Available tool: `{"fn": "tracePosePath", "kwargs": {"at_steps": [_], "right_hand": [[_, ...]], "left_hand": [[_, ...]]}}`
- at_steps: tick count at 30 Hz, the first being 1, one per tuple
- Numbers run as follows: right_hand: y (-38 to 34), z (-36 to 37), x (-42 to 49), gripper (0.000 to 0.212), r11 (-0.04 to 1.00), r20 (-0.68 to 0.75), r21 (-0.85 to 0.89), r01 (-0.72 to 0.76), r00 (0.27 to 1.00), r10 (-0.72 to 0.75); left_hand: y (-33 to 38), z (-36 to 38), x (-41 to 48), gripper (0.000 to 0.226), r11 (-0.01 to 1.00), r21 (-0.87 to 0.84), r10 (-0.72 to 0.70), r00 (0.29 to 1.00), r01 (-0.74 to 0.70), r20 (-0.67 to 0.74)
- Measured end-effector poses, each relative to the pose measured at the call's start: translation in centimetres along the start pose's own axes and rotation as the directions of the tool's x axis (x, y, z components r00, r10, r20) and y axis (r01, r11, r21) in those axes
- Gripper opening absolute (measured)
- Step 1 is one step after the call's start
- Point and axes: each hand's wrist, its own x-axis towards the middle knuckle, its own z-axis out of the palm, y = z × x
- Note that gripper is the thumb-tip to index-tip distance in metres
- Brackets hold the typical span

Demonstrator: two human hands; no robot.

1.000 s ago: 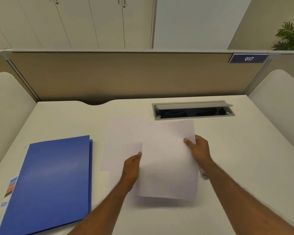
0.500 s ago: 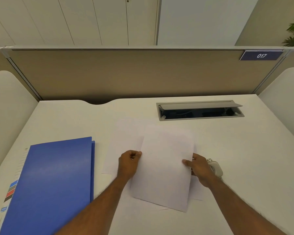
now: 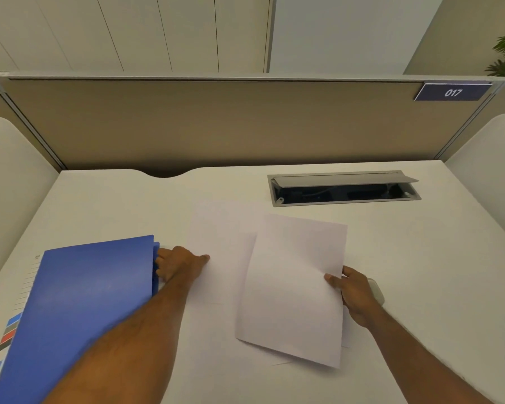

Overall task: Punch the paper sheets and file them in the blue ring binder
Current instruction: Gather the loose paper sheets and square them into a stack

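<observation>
Clock: 12 o'clock points at the partition.
Left hand: the left hand (image 3: 181,266) has its fingers bent against the free edge of the blue ring binder (image 3: 94,301). The tips are tucked out of sight at the cover and the thumb lies out straight toward 3 o'clock. It looks like a hold on the cover edge.
Right hand: the right hand (image 3: 353,293) pinches the held sheet (image 3: 295,287) at its 3 o'clock edge, thumb on top and fingers beneath.
Held sheet: it is raised off the desk (image 3: 420,258) and slightly bowed. Its long axis runs near 12 to 6, leaning a little toward 1 and 7.
Loose sheets: more loose sheets (image 3: 216,234) lie flat between the hands and under the held one.
Binder: it is closed and flat at 9 o'clock of the left hand, with the spine label to 9 and the opening edge to 3. Its long axis runs roughly 7 to 1.
Pale object: a pale rounded object (image 3: 376,291) sits just behind the right hand. It may be the punch, but I cannot tell.
Done: probably nothing. No holes show in any sheet.
Left: opening the binder, punching and filing all seem still to do.
</observation>
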Motion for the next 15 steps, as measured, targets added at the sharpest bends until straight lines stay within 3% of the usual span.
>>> {"fn": "tracePosePath", "kwargs": {"at_steps": [3, 6, 10, 13, 15], "right_hand": [[0.0, -0.5, 0.1, 0.030, 1.000, 0.003, 0.027, -0.001, 1.000, 0.001], [0.3, -0.8, 0.2, 0.033, 1.000, 0.008, 0.006, 0.001, 1.000, -0.001], [0.3, -1.0, -0.1, 0.031, 1.000, 0.012, 0.002, 0.012, 1.000, -0.012], [0.5, -1.3, -0.1, 0.030, 1.000, 0.010, 0.010, 0.014, 1.000, -0.014], [0.7, -1.4, 0.0, 0.029, 1.000, 0.007, 0.001, 0.014, 1.000, -0.014]], "left_hand": [[0.0, 0.3, 0.2, 0.060, 0.998, -0.029, 0.066, 0.996, -0.064, 0.053], [0.2, 0.3, -0.5, 0.055, 0.986, -0.150, 0.075, 0.997, -0.073, 0.005], [0.9, 0.5, -1.8, 0.081, 0.992, -0.115, 0.040, 0.994, -0.052, -0.103], [1.1, 0.9, -2.3, 0.104, 1.000, -0.018, 0.001, 0.994, -0.003, -0.106], [1.3, 1.1, -2.3, 0.108, 1.000, -0.005, -0.008, 0.995, 0.007, -0.099]]}}
